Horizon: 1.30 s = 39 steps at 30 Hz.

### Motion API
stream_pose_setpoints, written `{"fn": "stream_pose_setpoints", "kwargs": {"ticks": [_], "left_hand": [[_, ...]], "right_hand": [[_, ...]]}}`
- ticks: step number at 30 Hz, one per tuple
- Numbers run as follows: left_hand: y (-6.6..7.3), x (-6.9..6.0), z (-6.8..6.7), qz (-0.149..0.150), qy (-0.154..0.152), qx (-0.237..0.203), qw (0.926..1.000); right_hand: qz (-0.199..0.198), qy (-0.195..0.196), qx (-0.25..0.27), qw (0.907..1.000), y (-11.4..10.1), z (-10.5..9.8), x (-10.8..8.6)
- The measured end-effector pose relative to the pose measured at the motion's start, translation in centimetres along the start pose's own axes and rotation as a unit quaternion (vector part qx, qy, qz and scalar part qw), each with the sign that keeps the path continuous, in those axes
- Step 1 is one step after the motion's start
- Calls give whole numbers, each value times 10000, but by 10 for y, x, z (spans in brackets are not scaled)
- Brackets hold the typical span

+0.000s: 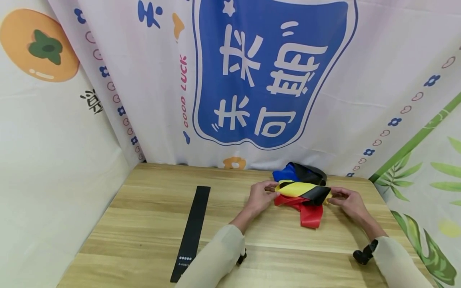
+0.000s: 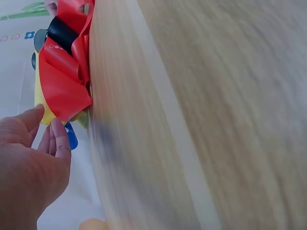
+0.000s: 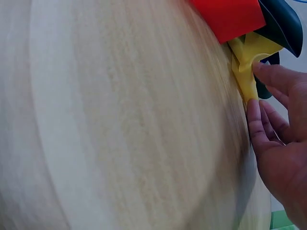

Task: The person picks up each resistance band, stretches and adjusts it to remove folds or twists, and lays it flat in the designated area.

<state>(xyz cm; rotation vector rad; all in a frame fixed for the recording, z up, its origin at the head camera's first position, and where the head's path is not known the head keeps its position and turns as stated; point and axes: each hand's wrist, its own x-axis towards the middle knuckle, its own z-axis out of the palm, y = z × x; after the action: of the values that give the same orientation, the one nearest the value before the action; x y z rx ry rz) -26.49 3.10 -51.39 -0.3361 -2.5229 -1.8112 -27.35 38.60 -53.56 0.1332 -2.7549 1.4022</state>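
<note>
A small heap of exercise resistance bands lies near the back right of the table. My left hand [image 1: 259, 198] pinches the left end of the yellow band [image 1: 296, 189] between thumb and fingers. At the other end, my right hand [image 1: 350, 203] pinches a gathered yellow part [image 3: 245, 72]. Below the yellow lies a folded red band [image 1: 311, 216], its loose end toward me. A black band [image 1: 317, 196] crosses the yellow one on the right. Behind them rest a blue band [image 1: 285, 174] and more black band [image 1: 312, 175]. How the bands overlap underneath is hidden.
A flat black resistance band [image 1: 191, 232] with white print lies lengthwise left of my left arm. The wooden table [image 1: 144, 224] ends at a printed cloth [image 1: 162, 132] hanging behind the heap. Cloth also hangs at both sides.
</note>
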Motion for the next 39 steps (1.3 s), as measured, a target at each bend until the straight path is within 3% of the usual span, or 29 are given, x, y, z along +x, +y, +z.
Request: {"fn": "stream_pose_setpoints", "kwargs": {"ticks": [11,19,28,35,39], "left_hand": [[4,4,4,169,384,-11,9991],[7,3,1,211,486,-83,9986],[11,3,-5,170,382,-58,9991],[14,6,-11,230,360,-21,9991],[16,7,-14,256,355,-30,9990]], "right_hand": [[61,-49,242,9997,-3,6,1],[-33,-239,332,9992,-3,3,0],[-4,-592,138,9982,-8,2,0],[-21,-407,-92,9991,-8,0,0],[3,-341,131,9993,-9,-4,-1]]}}
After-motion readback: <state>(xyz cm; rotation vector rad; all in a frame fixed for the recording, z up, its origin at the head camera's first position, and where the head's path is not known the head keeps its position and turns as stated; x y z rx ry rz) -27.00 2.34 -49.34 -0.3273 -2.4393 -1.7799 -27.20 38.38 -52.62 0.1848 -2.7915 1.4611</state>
